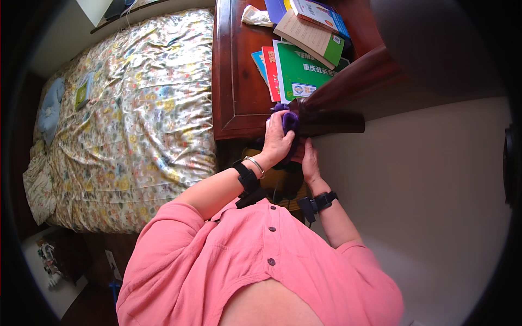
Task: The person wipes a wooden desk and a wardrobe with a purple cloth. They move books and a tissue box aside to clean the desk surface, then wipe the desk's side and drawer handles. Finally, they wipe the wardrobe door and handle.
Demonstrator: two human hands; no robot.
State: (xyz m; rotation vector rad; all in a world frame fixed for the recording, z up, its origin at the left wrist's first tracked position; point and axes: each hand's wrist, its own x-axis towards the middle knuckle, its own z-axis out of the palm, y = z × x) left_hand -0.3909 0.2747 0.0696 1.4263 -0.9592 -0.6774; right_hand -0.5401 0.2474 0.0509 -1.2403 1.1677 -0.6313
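Note:
My left hand (278, 137) grips a purple cloth (290, 120) at the near corner of a dark red wooden desk (238, 124). Part of the cloth lies against the base of a dark reddish wooden post (332, 122). Just below the desk edge, my right hand (310, 161) reaches up beside the cloth's lower part, its fingers partly in shadow. Whether those fingers hold the cloth I cannot tell. A green printed folder or envelope (301, 73) lies on the desk just beyond the cloth.
Books (312, 36), a red booklet (271, 73) and a crumpled white packet (257, 16) lie on the desk. To the left is a bed with a floral sheet (134, 122), bearing a book (83, 93) and a light blue item (51, 110). A pale wall (420, 171) stands close on the right.

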